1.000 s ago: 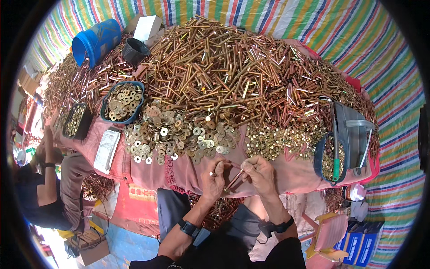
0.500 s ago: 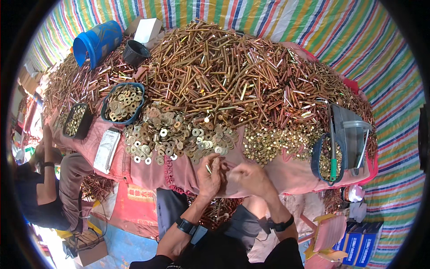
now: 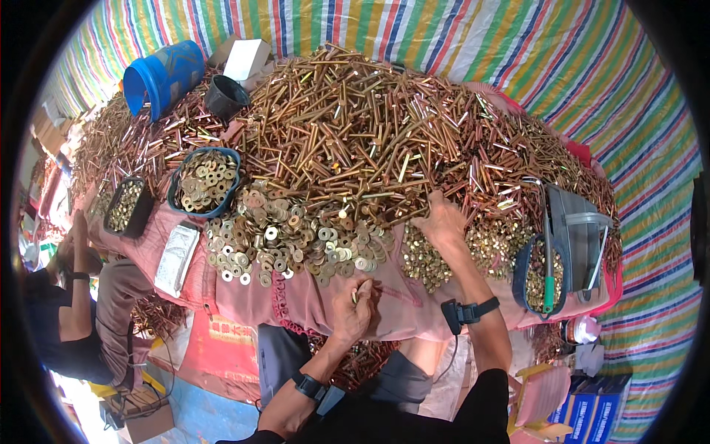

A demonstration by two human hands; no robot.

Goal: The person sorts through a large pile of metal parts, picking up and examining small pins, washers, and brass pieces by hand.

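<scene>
My left hand [image 3: 353, 309] is closed in front of the washers, with the end of a brass-coloured bolt [image 3: 355, 296] showing between thumb and fingers. The rest of that bolt is hidden in the palm. My right hand [image 3: 444, 222] reaches to the front edge of a large heap of long bolts [image 3: 355, 126], its thumb apart from its fingers and its fingertips on the bolts. A pile of flat washers [image 3: 296, 233] spreads left of it. Small nuts [image 3: 425, 263] lie under and beside the right wrist.
Pink cloth [image 3: 310, 296] covers the work surface. A blue tub of washers [image 3: 205, 152], a dark tray of nuts [image 3: 140, 211] and a silver packet [image 3: 177, 259] stand left. At right are a tub of nuts [image 3: 523, 285] and a grey container [image 3: 577, 229]. Another person [image 3: 74, 318] sits far left.
My right hand has left its place beside the left one and moved forward and right to the bolt heap. My left hand has drawn back slightly, still closed.
</scene>
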